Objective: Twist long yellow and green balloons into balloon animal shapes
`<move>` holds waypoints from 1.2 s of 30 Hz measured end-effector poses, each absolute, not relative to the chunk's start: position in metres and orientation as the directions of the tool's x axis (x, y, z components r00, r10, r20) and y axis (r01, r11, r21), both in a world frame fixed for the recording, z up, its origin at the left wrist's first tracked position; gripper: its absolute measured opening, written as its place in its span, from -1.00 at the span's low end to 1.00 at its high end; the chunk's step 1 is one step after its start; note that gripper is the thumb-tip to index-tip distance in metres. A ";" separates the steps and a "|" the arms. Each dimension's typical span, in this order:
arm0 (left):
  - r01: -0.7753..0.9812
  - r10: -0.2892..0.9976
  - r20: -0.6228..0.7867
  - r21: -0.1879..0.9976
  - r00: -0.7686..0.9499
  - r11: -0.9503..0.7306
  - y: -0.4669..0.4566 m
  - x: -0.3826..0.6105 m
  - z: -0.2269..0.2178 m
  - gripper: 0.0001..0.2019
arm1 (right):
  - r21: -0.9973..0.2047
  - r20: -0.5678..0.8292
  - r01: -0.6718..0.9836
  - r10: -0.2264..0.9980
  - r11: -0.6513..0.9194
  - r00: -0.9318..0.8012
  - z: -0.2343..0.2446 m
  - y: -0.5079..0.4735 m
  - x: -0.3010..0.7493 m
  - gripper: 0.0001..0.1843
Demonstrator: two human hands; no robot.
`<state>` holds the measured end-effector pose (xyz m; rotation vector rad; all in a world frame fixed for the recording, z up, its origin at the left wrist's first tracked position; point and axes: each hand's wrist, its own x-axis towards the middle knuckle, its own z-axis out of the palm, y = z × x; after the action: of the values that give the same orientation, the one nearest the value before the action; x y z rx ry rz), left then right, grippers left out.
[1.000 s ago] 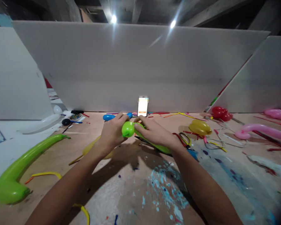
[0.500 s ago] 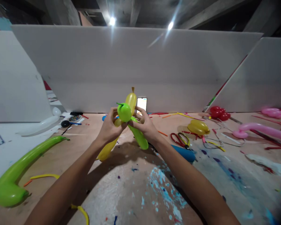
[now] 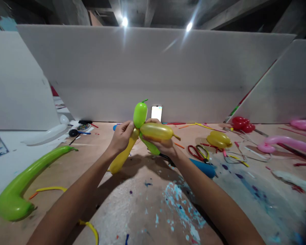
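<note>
My left hand (image 3: 122,136) and my right hand (image 3: 161,145) hold a twisted pair of long balloons up above the table. A yellow balloon (image 3: 156,131) has one bubble lying sideways over my right fingers, and its long end hangs down below my left hand. The green balloon (image 3: 140,114) has a bubble standing upright at the twist, and its other part slants down under my right hand. Both hands are closed around the joint where the two balloons cross.
A long green balloon (image 3: 22,185) lies at the left. Red-handled scissors (image 3: 197,152), a blue pump (image 3: 202,167), a yellow balloon shape (image 3: 218,139), red (image 3: 241,124) and pink balloons (image 3: 285,143) lie at the right. A lit phone (image 3: 156,113) leans on the white board. Scraps litter the paint-spattered table (image 3: 148,211).
The balloons were lifted off the table and turned. The yellow bubble swung from upright to sideways over my right hand, and the green bubble now stands upright.
</note>
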<state>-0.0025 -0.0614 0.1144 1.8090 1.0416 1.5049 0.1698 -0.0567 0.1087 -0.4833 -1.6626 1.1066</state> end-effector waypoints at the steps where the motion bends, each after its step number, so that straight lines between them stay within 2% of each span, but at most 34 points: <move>1: 0.222 0.839 0.541 0.812 0.055 -0.539 -0.061 -0.003 0.115 -0.66 | -0.822 0.562 -0.157 0.737 0.547 -0.376 0.110 -0.058 0.170 -0.46; 3: 0.228 0.828 0.558 0.799 0.060 -0.556 -0.062 -0.002 0.115 -0.70 | -0.817 0.563 -0.087 0.755 0.570 -0.336 0.112 -0.060 0.171 -0.52; 6: 0.152 0.825 0.545 0.812 0.148 -0.564 -0.064 -0.001 0.117 -0.73 | -0.874 0.469 -0.012 0.837 0.486 -0.281 0.112 -0.061 0.175 -0.66; 8: 0.135 0.842 0.497 0.838 0.211 -0.529 -0.064 0.001 0.118 -0.66 | -0.896 0.409 0.053 0.866 0.441 -0.289 0.112 -0.061 0.180 -0.67; 12: 0.176 0.871 0.425 0.864 0.247 -0.471 -0.062 0.001 0.119 -0.57 | -0.913 0.278 0.172 0.872 0.370 -0.402 0.116 -0.061 0.191 -0.56; 15: 0.145 0.871 0.444 0.867 0.211 -0.477 -0.062 0.000 0.120 -0.57 | -0.877 0.232 0.269 0.841 0.398 -0.489 0.119 -0.060 0.196 -0.43; 17: 0.147 0.862 0.463 0.856 0.206 -0.495 -0.062 -0.003 0.121 -0.58 | -0.851 0.228 0.318 0.839 0.418 -0.494 0.119 -0.058 0.198 -0.44; 22: 0.186 0.886 0.419 0.872 0.198 -0.454 -0.059 -0.017 0.125 -0.42 | -0.903 0.262 0.219 0.878 0.370 -0.401 0.119 -0.051 0.204 -0.49; 25: 0.160 0.868 0.497 0.857 0.001 -0.490 -0.054 -0.027 0.128 -0.60 | -0.923 0.271 0.157 0.882 0.352 -0.386 0.119 -0.048 0.208 -0.49; 28: 0.207 0.811 0.565 0.820 -0.150 -0.533 -0.052 -0.031 0.130 -0.79 | -0.934 0.273 0.116 0.884 0.339 -0.380 0.120 -0.047 0.211 -0.50; 33: 0.205 0.826 0.559 0.819 -0.070 -0.536 -0.052 -0.026 0.129 -0.77 | -0.941 0.258 0.104 0.884 0.321 -0.389 0.122 -0.048 0.212 -0.54; 36: 0.266 0.833 0.553 0.803 0.001 -0.533 -0.054 -0.021 0.125 -0.76 | -0.950 0.251 0.078 0.887 0.303 -0.389 0.122 -0.048 0.213 -0.56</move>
<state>-0.0210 -0.0539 0.1250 1.8063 1.1304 1.5601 0.2134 -0.0481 0.1220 -0.8794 -1.7125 1.1849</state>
